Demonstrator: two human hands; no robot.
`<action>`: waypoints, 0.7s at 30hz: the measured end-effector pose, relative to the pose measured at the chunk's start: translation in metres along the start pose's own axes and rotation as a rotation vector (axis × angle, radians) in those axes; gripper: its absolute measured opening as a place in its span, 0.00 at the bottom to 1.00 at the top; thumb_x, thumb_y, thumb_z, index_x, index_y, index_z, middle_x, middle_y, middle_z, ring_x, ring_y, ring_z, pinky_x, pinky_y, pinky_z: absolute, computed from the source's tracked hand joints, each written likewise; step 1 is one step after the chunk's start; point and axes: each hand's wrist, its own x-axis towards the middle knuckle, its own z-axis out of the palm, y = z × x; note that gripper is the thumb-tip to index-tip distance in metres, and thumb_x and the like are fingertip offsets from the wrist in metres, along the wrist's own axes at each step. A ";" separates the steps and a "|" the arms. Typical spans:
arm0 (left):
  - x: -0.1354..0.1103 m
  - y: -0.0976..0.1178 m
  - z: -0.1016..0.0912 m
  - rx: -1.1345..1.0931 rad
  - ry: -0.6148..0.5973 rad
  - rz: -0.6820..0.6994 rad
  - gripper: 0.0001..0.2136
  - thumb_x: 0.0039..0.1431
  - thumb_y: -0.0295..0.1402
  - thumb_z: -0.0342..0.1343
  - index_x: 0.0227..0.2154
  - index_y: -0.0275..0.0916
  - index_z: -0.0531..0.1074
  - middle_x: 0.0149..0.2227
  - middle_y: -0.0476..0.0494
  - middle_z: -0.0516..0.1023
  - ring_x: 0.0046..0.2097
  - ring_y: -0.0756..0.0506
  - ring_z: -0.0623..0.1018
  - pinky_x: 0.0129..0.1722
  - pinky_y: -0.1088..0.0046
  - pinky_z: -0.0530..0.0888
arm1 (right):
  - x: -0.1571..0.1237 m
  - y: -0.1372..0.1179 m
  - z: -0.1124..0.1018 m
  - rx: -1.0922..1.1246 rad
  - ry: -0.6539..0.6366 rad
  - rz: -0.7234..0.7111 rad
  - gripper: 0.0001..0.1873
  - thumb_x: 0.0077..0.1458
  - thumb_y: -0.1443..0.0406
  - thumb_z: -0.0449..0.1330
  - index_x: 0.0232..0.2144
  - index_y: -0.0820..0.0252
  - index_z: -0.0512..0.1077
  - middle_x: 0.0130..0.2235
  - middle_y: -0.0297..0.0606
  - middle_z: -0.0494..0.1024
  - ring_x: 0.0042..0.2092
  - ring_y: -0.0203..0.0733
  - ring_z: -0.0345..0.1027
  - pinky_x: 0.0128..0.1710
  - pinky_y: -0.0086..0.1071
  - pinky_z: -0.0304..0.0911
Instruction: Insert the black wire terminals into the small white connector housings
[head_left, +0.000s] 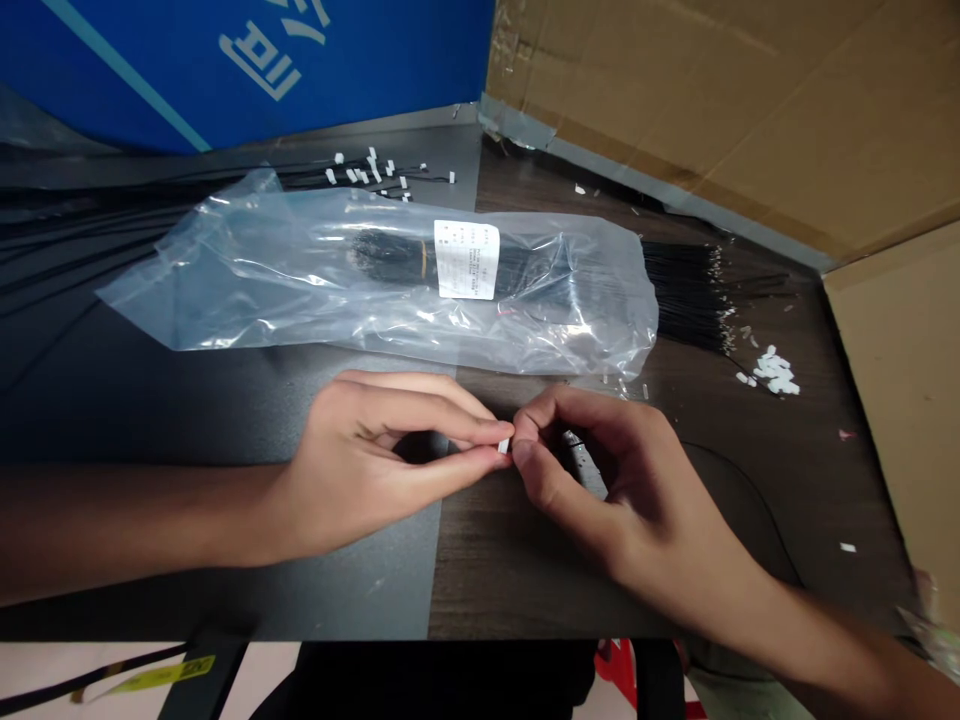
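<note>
As the left hand (337, 475) pinches a white connector (503, 445), visible sliver standing one-to-seven, the right hand (652, 500), fingertips together, meets its three-o'clock side, catch hidden.

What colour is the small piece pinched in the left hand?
White. The small piece in the left hand shows in the head view, the only one.

Left hand (356, 455) points from nine o'clock toward three; right hand (649, 480) from four toward ten — both pinched at thumb and forefinger, tip to tip.
</note>
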 end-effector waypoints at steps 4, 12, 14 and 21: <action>0.001 0.001 0.000 -0.001 -0.013 -0.009 0.07 0.58 0.21 0.71 0.34 0.39 0.85 0.36 0.45 0.89 0.34 0.48 0.87 0.34 0.77 0.84 | 0.001 -0.001 0.001 0.004 -0.002 -0.006 0.07 0.63 0.71 0.62 0.31 0.60 0.73 0.28 0.28 0.72 0.30 0.31 0.64 0.30 0.23 0.61; 0.002 0.000 0.001 -0.029 -0.004 -0.028 0.07 0.57 0.20 0.71 0.32 0.40 0.85 0.35 0.45 0.89 0.33 0.47 0.87 0.32 0.77 0.83 | 0.001 -0.001 0.001 -0.010 0.010 -0.030 0.07 0.62 0.71 0.62 0.31 0.60 0.73 0.28 0.29 0.73 0.30 0.32 0.66 0.30 0.24 0.62; 0.001 0.000 0.001 -0.023 -0.009 -0.019 0.08 0.57 0.19 0.71 0.31 0.39 0.84 0.34 0.45 0.89 0.32 0.48 0.87 0.32 0.78 0.83 | 0.002 -0.002 0.001 -0.004 0.011 -0.035 0.07 0.62 0.71 0.62 0.30 0.60 0.73 0.28 0.29 0.73 0.30 0.31 0.66 0.30 0.23 0.63; -0.002 0.001 0.002 -0.005 0.018 -0.015 0.09 0.58 0.22 0.71 0.37 0.43 0.86 0.36 0.46 0.89 0.33 0.48 0.87 0.32 0.76 0.83 | 0.001 -0.002 -0.002 -0.002 0.014 -0.036 0.05 0.62 0.70 0.63 0.32 0.60 0.74 0.28 0.29 0.75 0.30 0.32 0.68 0.30 0.23 0.63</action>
